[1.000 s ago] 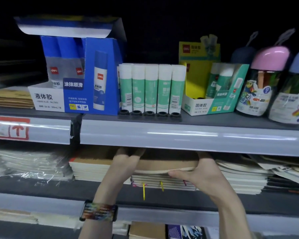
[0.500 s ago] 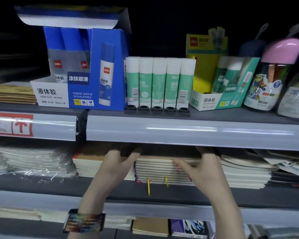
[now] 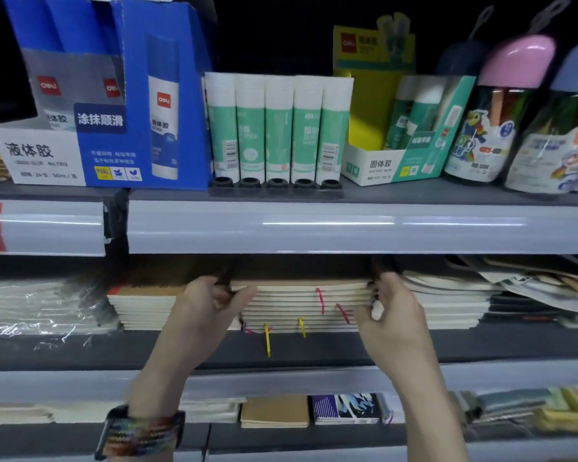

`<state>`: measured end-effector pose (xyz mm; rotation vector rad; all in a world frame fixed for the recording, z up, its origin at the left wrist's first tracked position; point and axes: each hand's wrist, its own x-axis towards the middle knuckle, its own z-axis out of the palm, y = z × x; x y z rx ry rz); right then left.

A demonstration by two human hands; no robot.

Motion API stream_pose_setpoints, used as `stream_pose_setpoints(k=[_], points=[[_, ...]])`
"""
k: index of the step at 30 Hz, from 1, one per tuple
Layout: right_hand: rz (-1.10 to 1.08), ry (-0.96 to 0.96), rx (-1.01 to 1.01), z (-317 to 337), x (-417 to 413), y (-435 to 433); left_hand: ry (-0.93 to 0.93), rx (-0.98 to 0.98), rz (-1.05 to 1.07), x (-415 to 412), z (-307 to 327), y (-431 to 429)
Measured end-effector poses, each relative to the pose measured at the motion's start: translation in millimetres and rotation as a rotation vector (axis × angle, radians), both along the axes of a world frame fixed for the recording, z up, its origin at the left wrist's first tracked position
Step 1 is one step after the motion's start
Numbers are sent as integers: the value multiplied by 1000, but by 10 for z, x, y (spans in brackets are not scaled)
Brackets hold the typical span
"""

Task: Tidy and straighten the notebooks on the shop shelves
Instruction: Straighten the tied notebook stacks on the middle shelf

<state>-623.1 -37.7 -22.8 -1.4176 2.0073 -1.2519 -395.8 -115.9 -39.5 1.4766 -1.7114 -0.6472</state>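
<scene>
Between the hands [image 3: 211,308] [image 3: 394,315], one at each end, the notebook stack [image 3: 307,303].

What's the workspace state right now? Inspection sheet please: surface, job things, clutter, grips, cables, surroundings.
Surface: middle shelf, dark grey, with a bare strip in front of the stacks.
Job's things: notebook stack with pink and yellow ribbons hanging at its front; kraft-cover stack on its left, white stack on its right.
Clutter: loose booklets lying askew at far right; plastic-wrapped packs at far left.
Grips: left hand holds the notebook stack's left end, right hand its right end.
Cables: nothing seen.
Surroundings: glue sticks and blue liquid-glue box above; kraft notebook below.
</scene>
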Motion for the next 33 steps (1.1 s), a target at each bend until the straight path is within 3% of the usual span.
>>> stream_pose_setpoints(k=[5,14,22,33], points=[[-29,-36,-1,-72,65,9,58,-20,-42,-38,-47,-19],[-15,-328,-115,-125,64,69,103,-23,-7,-98,-110,-65],[-337,-351,-344,-234,239,69,17,-107,98,-61,-176,60],[-394,-492,-362,-297,215,-14,157,-225,142,-118,-211,124]])
